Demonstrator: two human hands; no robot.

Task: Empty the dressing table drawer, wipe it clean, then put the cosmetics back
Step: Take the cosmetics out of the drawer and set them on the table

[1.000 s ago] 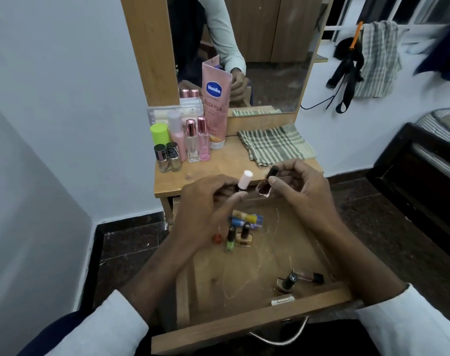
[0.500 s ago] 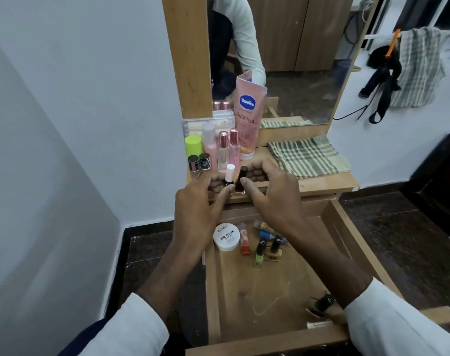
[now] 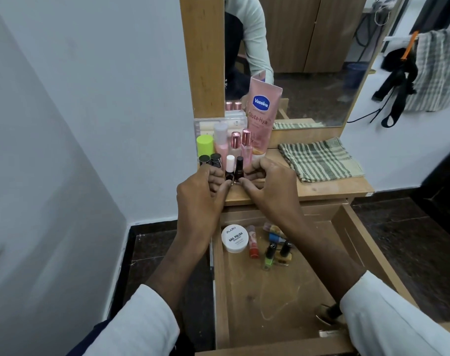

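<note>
My left hand (image 3: 200, 196) pinches a small bottle with a white cap (image 3: 230, 167), and my right hand (image 3: 267, 186) pinches a dark bottle with a black cap (image 3: 239, 168). Both bottles stand upright side by side at the front left of the dressing table top (image 3: 329, 187). Below, the open wooden drawer (image 3: 257, 299) holds a white round nail polish remover tub (image 3: 234, 238), a red tube (image 3: 253, 244), a green polish bottle (image 3: 268, 258), a yellow polish bottle (image 3: 284, 254) and a few more items near its back and front right.
On the table top stand a pink Vaseline tube (image 3: 262, 116), pink spray bottles (image 3: 245, 147), a lime-capped bottle (image 3: 204, 146) and two black-capped jars (image 3: 210, 160). A folded checked cloth (image 3: 318, 159) lies to the right. A mirror (image 3: 308, 57) rises behind.
Both hands carried the two small bottles up from above the drawer and forward onto the table top, next to the other bottles. The view shifted, so the drawer's back left contents show.
</note>
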